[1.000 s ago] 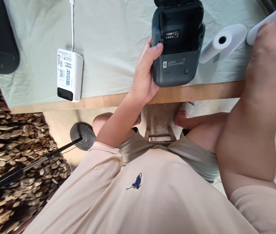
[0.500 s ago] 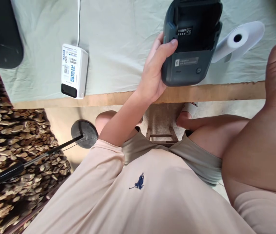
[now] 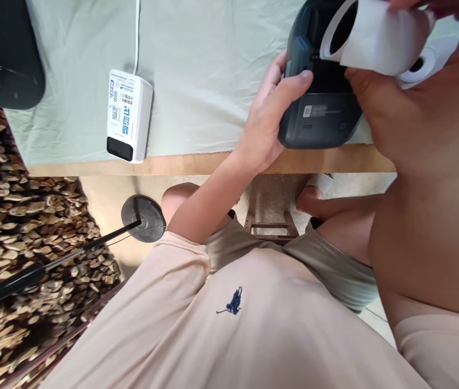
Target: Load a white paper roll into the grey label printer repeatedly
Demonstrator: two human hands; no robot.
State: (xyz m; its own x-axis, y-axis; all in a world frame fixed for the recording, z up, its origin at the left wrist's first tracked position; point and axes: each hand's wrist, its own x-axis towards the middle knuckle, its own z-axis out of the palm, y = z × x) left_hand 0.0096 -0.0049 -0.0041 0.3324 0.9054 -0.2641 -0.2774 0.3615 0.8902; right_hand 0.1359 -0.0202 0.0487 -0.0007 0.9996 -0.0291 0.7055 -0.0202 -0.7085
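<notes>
Dark device [image 3: 320, 121] lies against your left hand [image 3: 267, 114]: thumb over its side wall, parted from mostly hidden fingers by that wall, apparently steadying it. Your right hand [image 3: 401, 111] has a white roll [image 3: 379, 38], thumb below, fingers above, spread roll-wide, likely leaving its hollow end clear. White box [image 3: 129, 116]: well left of left fingers. Smaller roll [image 3: 427, 64]: behind right thumb.

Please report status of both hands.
Left hand gripping dark device. Right hand holding white roll over its compartment. Second roll partly hidden by right hand.
</notes>
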